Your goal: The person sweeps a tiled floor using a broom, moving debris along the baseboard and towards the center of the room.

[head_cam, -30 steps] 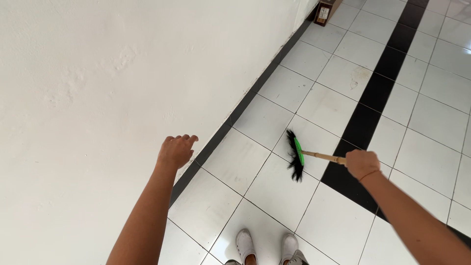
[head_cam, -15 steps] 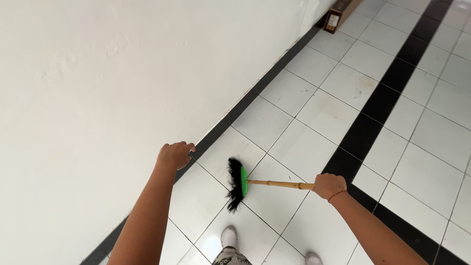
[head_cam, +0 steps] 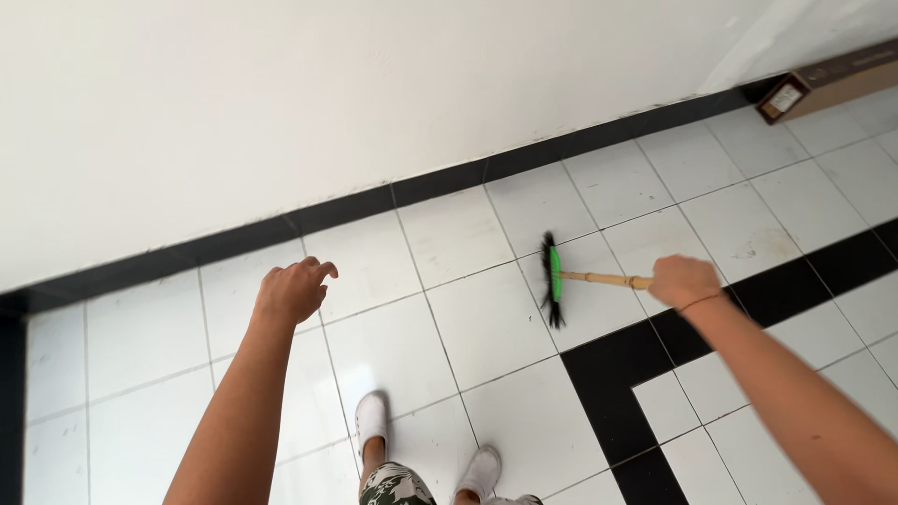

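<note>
Broom [head_cam: 554,279] bristles looked blurred; its wooden handle's end was hidden inside the right hand [head_cam: 684,281], which gripped it. Left hand [head_cam: 292,291] hung empty, fingers loosely curled.

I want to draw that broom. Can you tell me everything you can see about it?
The broom has a slim, pale wooden stick, a bright green plastic head and short black bristles that look a bit blurred. It lies nearly level, low over a white floor tile near the black strip at the wall's foot, bristle end pointing left. The right hand is closed around the stick's near end. Nothing else touches it; whether the bristles meet the tile is unclear.
</note>
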